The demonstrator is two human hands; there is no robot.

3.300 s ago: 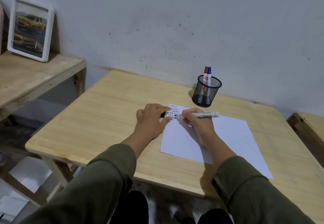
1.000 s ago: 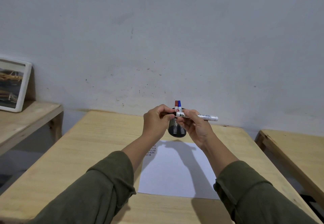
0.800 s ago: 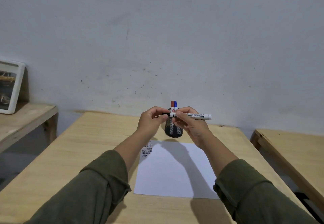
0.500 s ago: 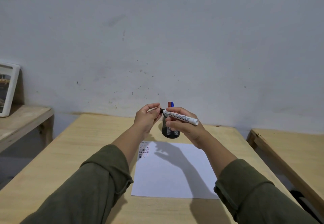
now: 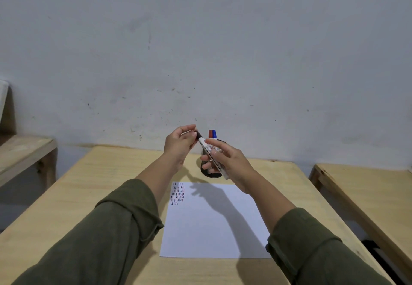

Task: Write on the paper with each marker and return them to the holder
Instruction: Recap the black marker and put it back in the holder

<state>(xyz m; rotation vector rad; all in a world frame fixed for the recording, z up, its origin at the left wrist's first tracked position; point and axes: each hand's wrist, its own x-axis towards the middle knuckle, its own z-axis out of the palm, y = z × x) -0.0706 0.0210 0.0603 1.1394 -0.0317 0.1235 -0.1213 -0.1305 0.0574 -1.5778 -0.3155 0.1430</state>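
Observation:
Both hands are raised above the wooden table point(image 5: 93, 191). My right hand point(image 5: 227, 162) holds a white marker point(image 5: 211, 154) by its barrel, tilted with its black-capped end up and to the left. My left hand point(image 5: 180, 144) pinches that black cap point(image 5: 198, 135) between thumb and fingers. Behind the hands stands a black mesh holder point(image 5: 208, 172), partly hidden, with a red marker point(image 5: 210, 133) and a blue marker point(image 5: 214, 134) sticking out. A white paper point(image 5: 214, 222) lies below, with rows of short marks point(image 5: 177, 193) in its top left corner.
A grey wall rises right behind the table. A lower wooden bench point(image 5: 367, 193) stands at the right and a wooden shelf point(image 5: 22, 153) at the left, with the edge of a white frame point(image 5: 3, 97) on it.
The hands lifted from the paper and came together in front of the holder. The marker's cap end swung up to the left, and the barrel now tilts steeply in my right hand.

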